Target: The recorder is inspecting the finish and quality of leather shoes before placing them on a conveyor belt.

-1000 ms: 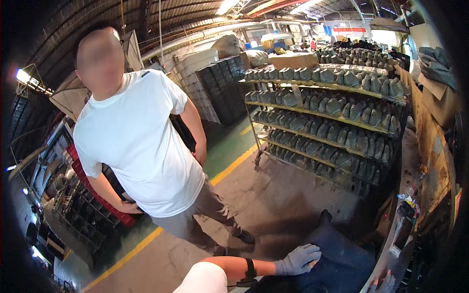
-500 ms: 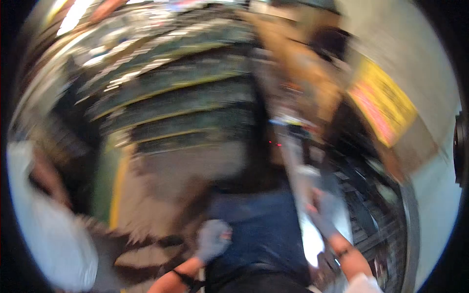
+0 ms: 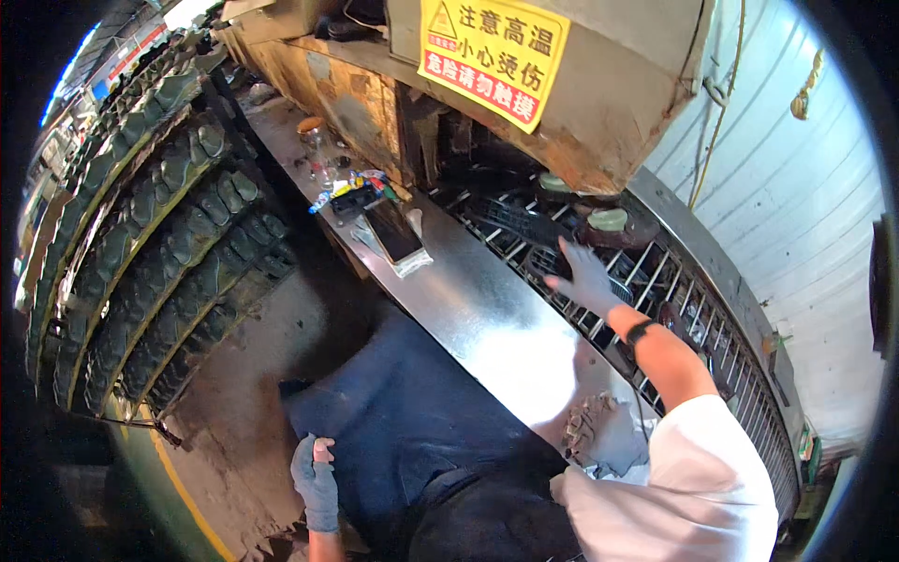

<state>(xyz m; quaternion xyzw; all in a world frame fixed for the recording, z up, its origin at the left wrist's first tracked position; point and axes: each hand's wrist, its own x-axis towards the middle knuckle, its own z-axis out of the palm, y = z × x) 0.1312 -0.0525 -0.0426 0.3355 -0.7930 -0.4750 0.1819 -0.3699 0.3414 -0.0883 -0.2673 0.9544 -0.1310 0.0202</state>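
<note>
1. Over the roller conveyor (image 3: 746, 384), I have the right hand (image 3: 588, 281) extended, fingers spread, with nothing visibly grasped.
2. Black sole-shaped piece (image 3: 540, 261): lies on the rollers at that hand's thumb and fingertips; I cannot confirm contact.
3. Long axis: appears to slant from upper left to lower right, roughly along the conveyor.
4. Nearer hand: right. I read the left hand (image 3: 316, 478) well apart, beside the dark blue cloth (image 3: 403, 403), fingers curled; I cannot tell whether it pinches the fabric.
</note>
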